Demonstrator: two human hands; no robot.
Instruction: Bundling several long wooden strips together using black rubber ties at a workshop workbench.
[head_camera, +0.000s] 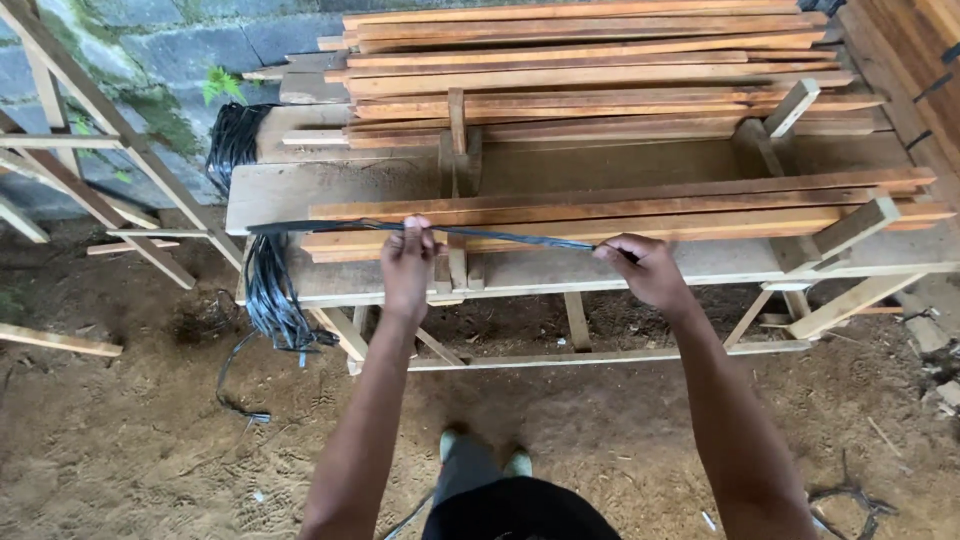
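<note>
Holding a thin black strap (470, 232) stretched level above the wooden bench (640, 268), both bare hands work at its front edge. Left hand (408, 262): fingers curled and pressed shut around the strap, thumb on top, near the bench's upright centre block (458, 160). Right hand (645, 268): fingers pinching the strap's other end, just in front of the bench edge. Strap: runs from the right hand through the left and on past it toward the bench's left end, lying just over the lower pile of reddish wooden slats (620, 208) on the bench top. Bundle of black straps (268, 285): draped over the bench's left end and hanging toward the dirt floor (140, 440). Upper stack of longer slats (590, 70): at the back of the bench. Wooden frame pieces (90, 170): leaning left of the bench, against a stone wall (170, 50). Person's shoes (485, 462): on the dirt below the bench front.
</note>
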